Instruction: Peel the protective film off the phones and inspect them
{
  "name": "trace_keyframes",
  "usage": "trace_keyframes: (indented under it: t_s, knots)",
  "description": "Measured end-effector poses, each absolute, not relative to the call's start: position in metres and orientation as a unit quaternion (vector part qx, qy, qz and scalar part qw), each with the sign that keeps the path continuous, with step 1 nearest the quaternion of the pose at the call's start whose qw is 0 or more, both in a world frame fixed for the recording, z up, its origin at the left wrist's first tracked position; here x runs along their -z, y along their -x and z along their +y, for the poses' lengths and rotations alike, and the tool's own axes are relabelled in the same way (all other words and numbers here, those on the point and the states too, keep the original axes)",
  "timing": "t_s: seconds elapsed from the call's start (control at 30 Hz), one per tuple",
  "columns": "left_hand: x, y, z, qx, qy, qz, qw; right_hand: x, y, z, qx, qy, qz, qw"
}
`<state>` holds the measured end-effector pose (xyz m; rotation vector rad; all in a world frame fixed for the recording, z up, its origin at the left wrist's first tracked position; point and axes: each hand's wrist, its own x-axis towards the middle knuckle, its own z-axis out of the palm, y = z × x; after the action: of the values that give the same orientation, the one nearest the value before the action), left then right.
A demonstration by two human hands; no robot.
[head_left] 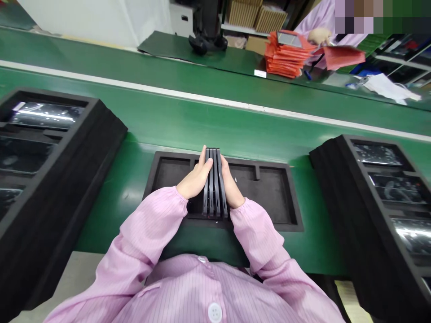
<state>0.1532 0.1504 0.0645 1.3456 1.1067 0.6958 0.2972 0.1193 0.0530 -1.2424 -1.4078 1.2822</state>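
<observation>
Between my two hands stands a row of several thin, dark phone-like panels, set on their long edges and pressed side by side. My left hand presses on the left face, its thumb lying over the upper edges. From the right, my right hand lies along the outer face; its fingertips are partly hidden behind the panels. Under the hands is a shallow black foam tray with rectangular compartments. Whether the panels rest on the tray floor, I cannot tell.
Tall stacks of black foam trays holding glossy dark panels flank me, left and right. A white strip runs across the green bench. Beyond it, a co-worker's hand is beside orange-red pouches.
</observation>
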Motion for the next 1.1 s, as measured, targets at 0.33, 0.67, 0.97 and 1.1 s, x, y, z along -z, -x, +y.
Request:
trace_keyframes:
  t_s: [0.33, 0.67, 0.97, 1.1]
  knots:
    - [-0.054, -0.150, 0.151, -0.308, -0.566, 0.458, 0.612, -0.050, -0.283, 0.105, -0.587, 0.492, -0.453, 0.456]
    - [-0.061, -0.156, 0.150, -0.357, -0.455, 0.421, 0.699, -0.051, -0.286, 0.112, -0.583, 0.498, -0.459, 0.448]
    - [-0.077, -0.158, 0.146, -0.366, -0.281, 0.415, 0.784, -0.053, -0.286, 0.114, -0.632, 0.487, -0.372, 0.475]
    - [-0.076, -0.159, 0.146, -0.375, -0.260, 0.420, 0.784, -0.053, -0.286, 0.114, -0.641, 0.484, -0.366, 0.471]
